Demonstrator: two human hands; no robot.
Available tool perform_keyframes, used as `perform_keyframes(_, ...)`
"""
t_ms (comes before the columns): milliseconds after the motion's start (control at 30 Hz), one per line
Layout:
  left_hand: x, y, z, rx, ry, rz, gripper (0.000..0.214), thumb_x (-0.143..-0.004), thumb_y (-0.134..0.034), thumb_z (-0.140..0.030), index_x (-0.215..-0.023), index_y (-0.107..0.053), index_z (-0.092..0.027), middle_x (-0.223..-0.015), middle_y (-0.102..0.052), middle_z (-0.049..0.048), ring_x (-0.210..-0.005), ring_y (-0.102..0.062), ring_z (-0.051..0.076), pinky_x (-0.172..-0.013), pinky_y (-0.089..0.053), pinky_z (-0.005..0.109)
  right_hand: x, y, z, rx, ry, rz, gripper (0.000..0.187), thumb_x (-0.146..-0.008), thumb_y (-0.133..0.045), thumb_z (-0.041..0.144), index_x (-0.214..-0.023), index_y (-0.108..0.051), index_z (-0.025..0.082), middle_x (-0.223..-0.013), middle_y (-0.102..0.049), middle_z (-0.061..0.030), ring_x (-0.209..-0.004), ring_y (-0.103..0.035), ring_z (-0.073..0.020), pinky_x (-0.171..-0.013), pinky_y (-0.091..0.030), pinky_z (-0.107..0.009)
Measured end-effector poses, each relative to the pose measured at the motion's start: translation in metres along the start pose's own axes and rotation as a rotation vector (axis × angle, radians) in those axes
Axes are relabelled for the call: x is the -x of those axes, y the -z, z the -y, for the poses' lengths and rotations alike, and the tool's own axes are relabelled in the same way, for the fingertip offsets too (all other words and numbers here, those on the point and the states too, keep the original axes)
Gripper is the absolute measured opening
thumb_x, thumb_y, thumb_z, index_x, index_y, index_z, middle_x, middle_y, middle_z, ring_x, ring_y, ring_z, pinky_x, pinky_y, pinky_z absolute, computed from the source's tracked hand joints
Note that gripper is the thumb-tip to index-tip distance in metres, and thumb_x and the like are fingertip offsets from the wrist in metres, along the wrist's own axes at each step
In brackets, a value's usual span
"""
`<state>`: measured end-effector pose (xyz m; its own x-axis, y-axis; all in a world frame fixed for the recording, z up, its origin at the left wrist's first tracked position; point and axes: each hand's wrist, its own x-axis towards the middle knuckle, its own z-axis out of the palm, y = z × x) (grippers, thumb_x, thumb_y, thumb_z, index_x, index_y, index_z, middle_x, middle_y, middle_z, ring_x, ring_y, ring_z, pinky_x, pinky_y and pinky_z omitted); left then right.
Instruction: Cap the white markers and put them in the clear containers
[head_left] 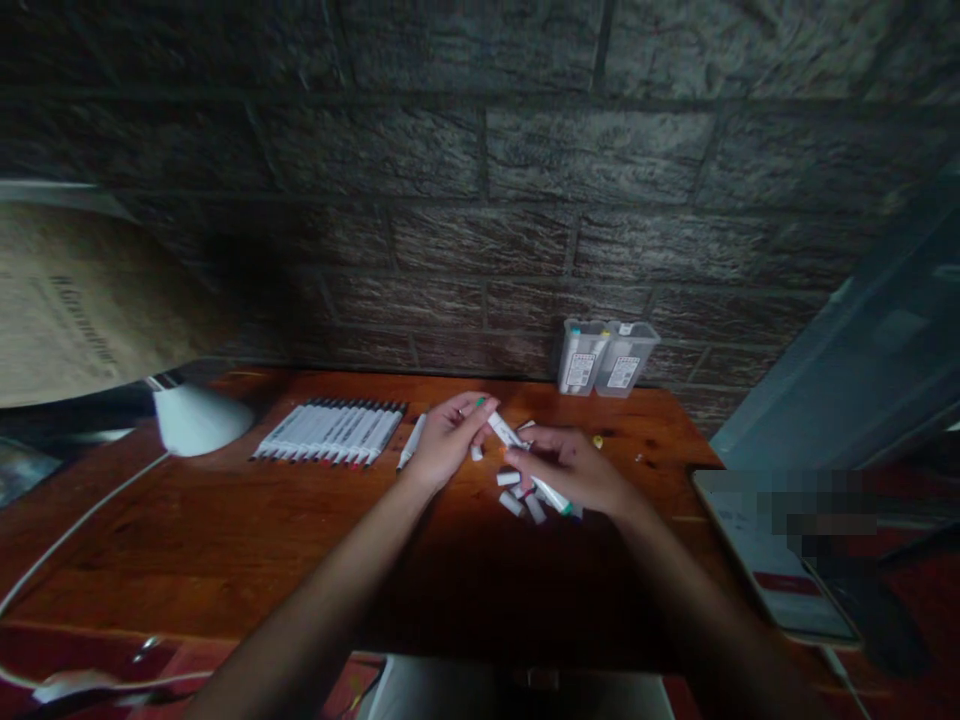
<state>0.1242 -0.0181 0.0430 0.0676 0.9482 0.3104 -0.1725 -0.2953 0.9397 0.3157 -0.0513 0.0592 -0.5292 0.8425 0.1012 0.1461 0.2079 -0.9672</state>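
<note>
Both hands meet over the middle of a reddish wooden table point(225, 540). My left hand point(444, 440) is closed, its fingertips pinching the upper end of a white marker point(505, 432) near a small green tip. My right hand point(574, 468) is closed round the same marker's barrel. A second white marker with a green end point(556, 497) pokes out under my right hand. Several loose white caps point(519, 494) lie on the table just below the hands. A neat row of several white markers point(330, 434) lies to the left, with one single marker point(411, 442) beside it.
Two clear plastic containers point(604, 358) stand against the dark brick wall at the back. A white desk lamp point(196, 418) and its cable sit at the left, below a brown paper bag point(82, 310). A tablet or booklet point(772, 560) lies at the right edge.
</note>
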Motion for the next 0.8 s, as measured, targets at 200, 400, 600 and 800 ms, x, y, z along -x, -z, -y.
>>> perform_keyframes(200,0.002,-0.003,-0.001,0.026,-0.003,0.002,0.047,-0.086,-0.061,-0.055,-0.108,-0.067,-0.013,-0.068,-0.062,0.0004,-0.047,-0.041,0.007,-0.044,-0.034,0.020,-0.004,0.006,-0.002,-0.021,0.047,-0.254,0.036,-0.085,-0.063,0.054,-0.085,-0.067,0.018,-0.064,-0.057,0.0032,-0.054,-0.049,-0.0093,-0.049,-0.037,-0.022)
perform_keyframes(400,-0.002,-0.002,-0.004,-0.019,0.022,-0.069,0.048,-0.084,-0.062,-0.058,-0.097,-0.070,-0.012,-0.061,-0.060,-0.0008,-0.046,-0.040,0.006,-0.046,-0.033,0.020,-0.028,0.069,0.012,0.050,0.244,-0.781,0.035,-0.079,-0.068,0.054,-0.081,-0.062,0.019,-0.057,-0.050,0.0057,-0.049,-0.044,-0.0095,-0.046,-0.035,-0.022)
perform_keyframes(600,0.001,-0.005,0.000,-0.064,-0.009,-0.102,0.043,-0.082,-0.064,-0.057,-0.085,-0.071,-0.014,-0.056,-0.056,-0.0025,-0.045,-0.043,0.008,-0.045,-0.032,0.021,-0.072,0.143,0.028,0.399,0.295,-0.966,0.041,-0.083,-0.059,0.053,-0.102,-0.059,0.016,-0.079,-0.070,-0.0054,-0.067,-0.065,-0.0170,-0.055,-0.048,-0.025)
perform_keyframes(800,0.001,-0.002,-0.001,-0.108,-0.035,-0.099,0.043,-0.083,-0.062,-0.057,-0.078,-0.069,-0.015,-0.059,-0.060,-0.0013,-0.047,-0.045,0.009,-0.047,-0.034,0.022,-0.091,0.160,0.030,0.703,0.089,-0.942,0.034,-0.090,-0.053,0.041,-0.100,-0.066,0.011,-0.087,-0.075,-0.0143,-0.076,-0.072,-0.0231,-0.068,-0.052,-0.031)
